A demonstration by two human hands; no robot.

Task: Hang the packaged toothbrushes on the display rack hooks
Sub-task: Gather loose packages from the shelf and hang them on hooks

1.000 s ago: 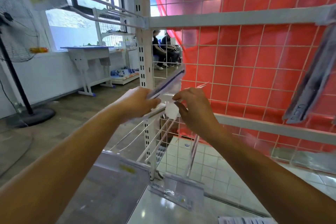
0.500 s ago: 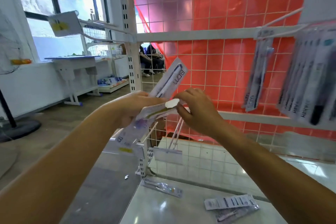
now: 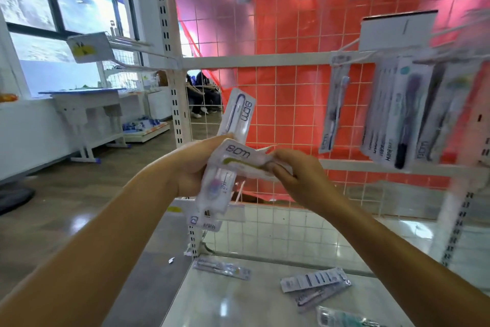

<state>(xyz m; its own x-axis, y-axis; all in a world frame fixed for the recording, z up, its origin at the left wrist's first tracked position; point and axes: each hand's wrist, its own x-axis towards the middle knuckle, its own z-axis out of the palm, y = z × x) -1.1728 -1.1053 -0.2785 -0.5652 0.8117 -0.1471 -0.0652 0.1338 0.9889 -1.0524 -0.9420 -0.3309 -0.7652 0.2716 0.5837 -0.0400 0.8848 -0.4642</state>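
Red sheeting (image 3: 286, 104) behind the white wire grid fills most of what you're facing, so the rack (image 3: 254, 60) reads busy right away. Off to your right a hook (image 3: 350, 45) is already crowded with hanging packs (image 3: 413, 114), and one single pack (image 3: 334, 104) hangs just left of that bunch. More packs dangle along the top edge, blurred. A white slotted upright (image 3: 169, 48) stands straight ahead of your left hand, with a tagged empty hook (image 3: 87, 46) sticking out on its left side.

Down low, the glossy base shelf (image 3: 238, 305) has loose packs on it: one (image 3: 222, 268) near its back-left corner, a couple (image 3: 315, 284) toward the middle, another clipped by the bottom edge. Beyond the rack you've got wood-look flooring, a white desk (image 3: 87, 104) under the windows, and people seated far back.

Your left hand (image 3: 193, 167) is closed around a fanned bunch of packaged toothbrushes (image 3: 225, 167), one poking up, one hanging down. Your right hand (image 3: 297, 175) pinches the end of the green-handled pack (image 3: 246, 161) lying across the bunch, fingers curled tight. Both arms reach forward, hands meeting in front of the grid, clear of any hook.
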